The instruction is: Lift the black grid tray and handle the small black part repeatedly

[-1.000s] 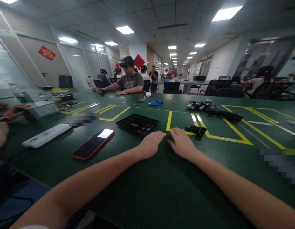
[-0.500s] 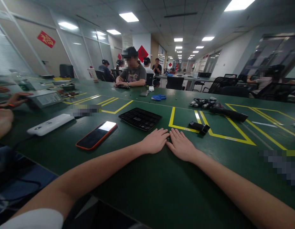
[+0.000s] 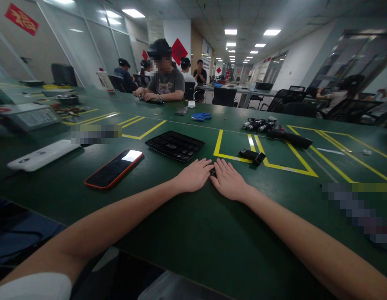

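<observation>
The left hand (image 3: 194,176) and right hand (image 3: 229,180) are lying flat on the green table (image 3: 193,233), visibly grasping nothing, while just beyond the left a black panel (image 3: 175,146) is resting, seeming light, stiff and easiest to hold by opposite edges.

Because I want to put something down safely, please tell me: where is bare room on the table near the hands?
The largest bare patch of table lies between the forearms, from the hands to the near edge. Another lies right of the right forearm, bordered by yellow tape and a pixelated object. The left is crowded: phone, white device, grey box.
</observation>
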